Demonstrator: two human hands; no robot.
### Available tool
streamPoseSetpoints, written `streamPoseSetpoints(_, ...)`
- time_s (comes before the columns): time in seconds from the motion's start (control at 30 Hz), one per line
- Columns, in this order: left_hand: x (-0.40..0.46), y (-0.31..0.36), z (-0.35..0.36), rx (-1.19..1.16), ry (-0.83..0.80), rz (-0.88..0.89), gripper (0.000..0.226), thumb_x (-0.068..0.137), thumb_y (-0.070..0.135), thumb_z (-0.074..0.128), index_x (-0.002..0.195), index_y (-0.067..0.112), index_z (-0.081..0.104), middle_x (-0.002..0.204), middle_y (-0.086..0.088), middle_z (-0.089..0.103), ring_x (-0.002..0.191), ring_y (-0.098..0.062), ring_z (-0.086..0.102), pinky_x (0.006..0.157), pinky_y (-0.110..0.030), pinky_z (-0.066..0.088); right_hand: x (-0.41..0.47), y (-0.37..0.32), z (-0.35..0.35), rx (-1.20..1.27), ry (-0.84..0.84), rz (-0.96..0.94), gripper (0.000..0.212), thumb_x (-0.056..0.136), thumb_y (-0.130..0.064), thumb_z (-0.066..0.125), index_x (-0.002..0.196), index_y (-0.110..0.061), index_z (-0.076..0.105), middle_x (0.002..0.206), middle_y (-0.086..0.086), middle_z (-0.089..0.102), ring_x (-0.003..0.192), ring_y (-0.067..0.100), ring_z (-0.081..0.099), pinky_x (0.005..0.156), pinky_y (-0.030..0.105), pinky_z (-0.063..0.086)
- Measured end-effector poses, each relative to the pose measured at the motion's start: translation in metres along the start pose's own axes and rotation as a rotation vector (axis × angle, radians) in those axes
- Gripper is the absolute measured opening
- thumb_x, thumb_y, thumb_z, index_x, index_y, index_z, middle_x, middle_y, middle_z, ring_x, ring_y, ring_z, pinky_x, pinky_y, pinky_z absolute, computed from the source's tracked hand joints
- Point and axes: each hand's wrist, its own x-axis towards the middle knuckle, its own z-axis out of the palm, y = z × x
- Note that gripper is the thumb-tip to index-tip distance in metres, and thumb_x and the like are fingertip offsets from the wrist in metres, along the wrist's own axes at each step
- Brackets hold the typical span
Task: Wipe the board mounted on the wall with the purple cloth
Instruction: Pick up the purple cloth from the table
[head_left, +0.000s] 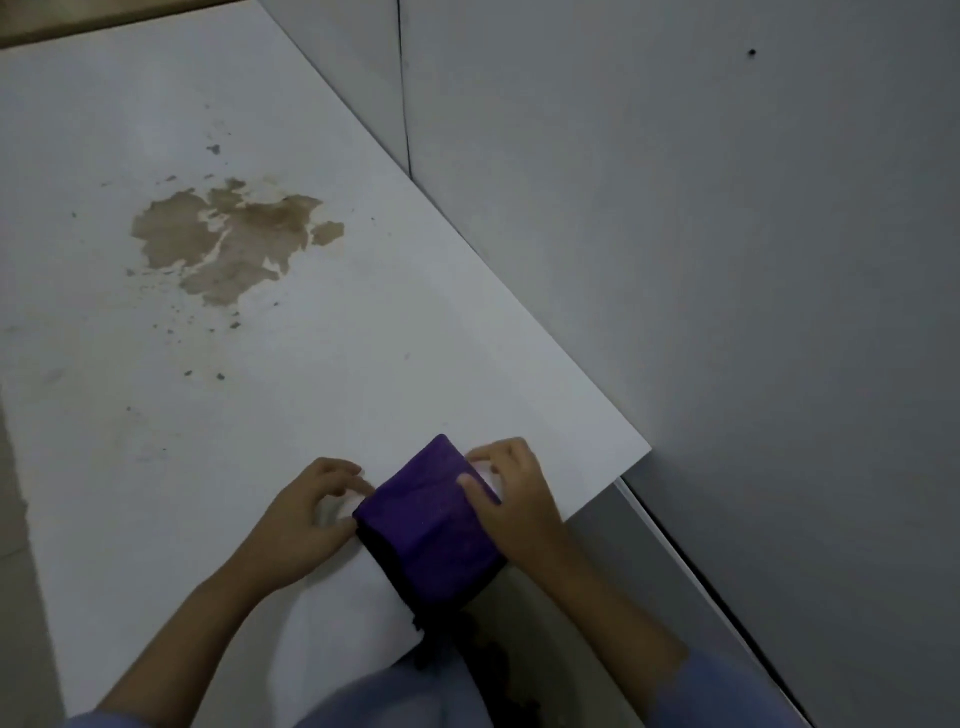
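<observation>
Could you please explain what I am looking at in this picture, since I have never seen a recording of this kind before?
There is no machine here: a person wears a camera on the head, so the single picture looks forward and down at that person's own two bare hands. The large white surface is the board, which the task describes as mounted on the wall; the wide-angle lens makes it look tilted. A grey wall lies to its right. On the board there is a brown stain with small specks scattered around it, well away from the hands. Near the board's lower edge, the left hand pinches one side of a folded purple cloth, and the right hand grips the other side. The cloth is not touching the stain, so that patch is not yet wiped.
</observation>
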Motion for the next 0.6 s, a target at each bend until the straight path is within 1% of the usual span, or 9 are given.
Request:
streamPoseSetpoints(0.03, 0.001, 0.001, 0.004, -0.001, 0.044, -0.052, 0.022, 0.08, 0.027, 0.069, 0.1, 0.033, 0.061, 0.11, 0.016, 0.053, 0.097, 0.0, 0.053, 0.081, -0.016, 0.042, 0.009, 0.003, -0.001, -0.039, 0.006, 0.037, 0.03, 0.088, -0.036, 0.056, 0.111, -0.016, 0.059, 0.109, -0.006, 0.048, 0.1, 0.008, 0.05, 0.085, 0.017, 0.041)
streamPoseSetpoints(0.07, 0.003, 0.001, 0.009, 0.009, 0.071, -0.107, 0.03, 0.079, 0.032, 0.071, 0.106, 0.033, 0.057, 0.105, 0.015, 0.054, 0.094, -0.002, 0.053, 0.078, -0.019, 0.043, 0.016, 0.006, -0.001, -0.066, -0.012, 0.074, 0.033, 0.089, -0.034, 0.058, 0.116, -0.016, 0.057, 0.114, -0.004, 0.049, 0.104, 0.009, 0.049, 0.087, 0.019, 0.04)
streamPoseSetpoints(0.13, 0.008, -0.001, 0.015, 0.058, 0.083, -0.168, 0.043, 0.076, 0.037, 0.073, 0.113, 0.03, 0.053, 0.095, 0.011, 0.056, 0.088, -0.006, 0.053, 0.071, -0.02, 0.041, 0.025, 0.009, 0.003, -0.088, -0.06, 0.125, 0.04, 0.089, -0.034, 0.059, 0.123, -0.016, 0.052, 0.121, 0.001, 0.049, 0.11, 0.012, 0.048, 0.09, 0.022, 0.042)
streamPoseSetpoints(0.23, 0.013, 0.001, 0.022, 0.164, 0.018, -0.179, 0.047, 0.072, 0.031, 0.078, 0.112, 0.024, 0.054, 0.075, 0.007, 0.058, 0.074, -0.01, 0.054, 0.061, -0.018, 0.038, 0.03, 0.008, 0.011, -0.09, -0.088, 0.156, 0.047, 0.087, -0.033, 0.062, 0.128, -0.015, 0.048, 0.122, 0.005, 0.05, 0.111, 0.015, 0.048, 0.093, 0.027, 0.045)
streamPoseSetpoints(0.3, 0.015, 0.005, 0.024, 0.186, -0.014, -0.18, 0.044, 0.072, 0.024, 0.078, 0.109, 0.024, 0.053, 0.07, 0.005, 0.057, 0.068, -0.009, 0.053, 0.056, -0.016, 0.035, 0.031, 0.006, 0.016, -0.084, -0.099, 0.184, 0.05, 0.085, -0.032, 0.065, 0.129, -0.015, 0.047, 0.122, 0.005, 0.049, 0.109, 0.016, 0.05, 0.094, 0.029, 0.047)
streamPoseSetpoints(0.4, 0.014, 0.017, 0.029, 0.198, 0.035, -0.16, 0.034, 0.073, 0.011, 0.073, 0.099, 0.028, 0.059, 0.071, 0.006, 0.054, 0.068, -0.01, 0.052, 0.057, -0.014, 0.036, 0.032, 0.007, 0.018, -0.065, -0.131, 0.229, 0.046, 0.084, -0.03, 0.067, 0.125, -0.015, 0.052, 0.122, 0.005, 0.048, 0.105, 0.015, 0.053, 0.093, 0.025, 0.046)
streamPoseSetpoints(0.47, 0.012, 0.027, 0.033, 0.168, 0.096, -0.141, 0.034, 0.073, 0.003, 0.069, 0.092, 0.03, 0.063, 0.072, 0.004, 0.053, 0.067, -0.011, 0.053, 0.06, -0.014, 0.039, 0.033, 0.008, 0.016, -0.053, -0.156, 0.245, 0.037, 0.084, -0.028, 0.067, 0.117, -0.015, 0.058, 0.118, 0.005, 0.049, 0.097, 0.011, 0.052, 0.085, 0.017, 0.044)
streamPoseSetpoints(0.53, 0.01, 0.04, 0.037, 0.137, 0.151, -0.106, 0.036, 0.072, -0.002, 0.066, 0.086, 0.03, 0.065, 0.072, 0.001, 0.053, 0.066, -0.009, 0.052, 0.059, -0.014, 0.037, 0.031, 0.011, 0.011, -0.03, -0.167, 0.244, 0.025, 0.085, -0.026, 0.067, 0.106, -0.015, 0.061, 0.112, 0.002, 0.05, 0.089, 0.008, 0.05, 0.076, 0.012, 0.04)
streamPoseSetpoints(0.6, 0.01, 0.056, 0.041, 0.099, 0.199, -0.074, 0.035, 0.073, -0.004, 0.066, 0.083, 0.03, 0.067, 0.076, 0.001, 0.054, 0.068, -0.008, 0.054, 0.057, -0.01, 0.035, 0.027, 0.014, 0.003, 0.039, -0.171, 0.235, 0.015, 0.086, -0.025, 0.064, 0.099, -0.018, 0.059, 0.105, -0.002, 0.052, 0.087, 0.007, 0.052, 0.072, 0.013, 0.041)
